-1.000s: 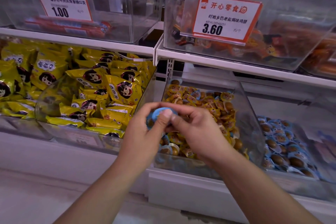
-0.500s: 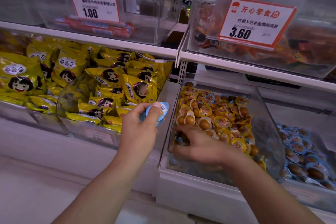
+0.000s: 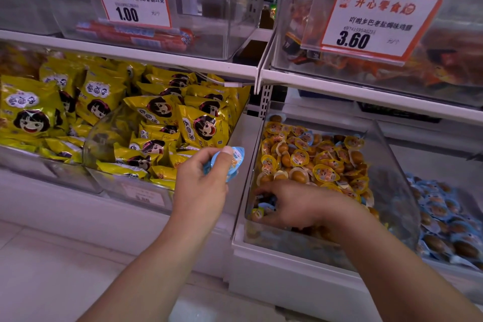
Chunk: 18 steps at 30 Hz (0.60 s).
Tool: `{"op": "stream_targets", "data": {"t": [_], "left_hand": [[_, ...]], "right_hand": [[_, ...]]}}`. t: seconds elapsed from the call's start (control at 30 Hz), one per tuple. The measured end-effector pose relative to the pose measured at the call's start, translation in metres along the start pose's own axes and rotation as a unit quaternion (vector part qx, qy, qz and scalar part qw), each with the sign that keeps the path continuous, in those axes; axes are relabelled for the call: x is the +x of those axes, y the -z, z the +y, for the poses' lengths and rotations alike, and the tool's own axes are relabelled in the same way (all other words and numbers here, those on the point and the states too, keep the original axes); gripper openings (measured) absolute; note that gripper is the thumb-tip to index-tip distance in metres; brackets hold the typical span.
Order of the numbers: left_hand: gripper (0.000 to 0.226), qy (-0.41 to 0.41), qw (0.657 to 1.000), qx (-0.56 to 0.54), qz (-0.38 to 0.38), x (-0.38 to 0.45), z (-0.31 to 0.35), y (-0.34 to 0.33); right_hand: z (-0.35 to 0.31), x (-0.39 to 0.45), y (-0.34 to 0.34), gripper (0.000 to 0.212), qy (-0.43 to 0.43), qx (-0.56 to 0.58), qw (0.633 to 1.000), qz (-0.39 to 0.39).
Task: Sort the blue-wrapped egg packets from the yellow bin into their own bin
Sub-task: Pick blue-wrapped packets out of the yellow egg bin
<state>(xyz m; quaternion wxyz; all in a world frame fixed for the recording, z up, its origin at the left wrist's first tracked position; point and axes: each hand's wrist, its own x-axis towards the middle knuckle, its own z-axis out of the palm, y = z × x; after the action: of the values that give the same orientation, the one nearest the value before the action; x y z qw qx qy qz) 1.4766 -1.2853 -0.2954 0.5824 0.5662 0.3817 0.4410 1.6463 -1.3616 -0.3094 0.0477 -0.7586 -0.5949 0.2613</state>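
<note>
Right hand (image 3: 295, 206) dug deeper into yellow bin (image 3: 392, 165); left hand (image 3: 201, 183) pinching blue packet (image 3: 230, 162).

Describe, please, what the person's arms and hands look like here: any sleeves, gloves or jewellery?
Both forearms are bare as far as the frame shows, with no sleeve edge in view. The left hand and the right hand wear no gloves. No watch, bracelet or ring is visible on either wrist or on the fingers that show. The left thumbnail looks short and unpainted; the right hand's nails cannot be made out.
</note>
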Motion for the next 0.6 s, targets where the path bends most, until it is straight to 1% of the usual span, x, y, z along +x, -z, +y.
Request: {"op": "stream_targets", "data": {"t": [0.07, 0.1, 0.17, 0.27, 0.37, 0.47, 0.53, 0.6], "left_hand": [[0.021, 0.003, 1.000, 0.001, 0.003, 0.000, 0.001, 0.000], [0.021, 0.004, 1.000, 0.000, 0.004, 0.000, 0.001, -0.001], [0.020, 0.006, 1.000, 0.001, 0.005, 0.000, 0.001, -0.001], [0.020, -0.001, 1.000, 0.001, 0.001, 0.001, 0.002, -0.001], [0.020, -0.011, 1.000, -0.003, 0.000, 0.000, 0.003, -0.005], [0.020, -0.025, 1.000, -0.005, -0.004, -0.003, 0.004, -0.011], [0.018, -0.078, 0.997, 0.004, 0.008, -0.008, 0.007, -0.014], [0.016, -0.168, 0.985, 0.026, 0.001, -0.018, 0.011, -0.017]], "right_hand": [[0.000, 0.003, 0.000, 0.052, -0.006, -0.030, 0.999, -0.030], [-0.001, 0.005, -0.001, 0.048, 0.003, -0.044, 0.999, -0.031], [0.001, 0.006, -0.003, 0.042, 0.025, -0.049, 0.998, -0.009], [0.006, 0.005, -0.008, 0.035, 0.029, -0.013, 0.998, 0.057], [0.010, 0.001, -0.012, 0.019, 0.016, 0.074, 0.990, 0.117], [0.014, -0.011, -0.005, 0.015, 0.005, 0.223, 0.957, 0.184], [0.020, -0.020, 0.005, 0.009, -0.004, 0.264, 0.932, 0.246], [0.028, -0.027, 0.012, 0.008, -0.016, 0.272, 0.913, 0.302]]}}
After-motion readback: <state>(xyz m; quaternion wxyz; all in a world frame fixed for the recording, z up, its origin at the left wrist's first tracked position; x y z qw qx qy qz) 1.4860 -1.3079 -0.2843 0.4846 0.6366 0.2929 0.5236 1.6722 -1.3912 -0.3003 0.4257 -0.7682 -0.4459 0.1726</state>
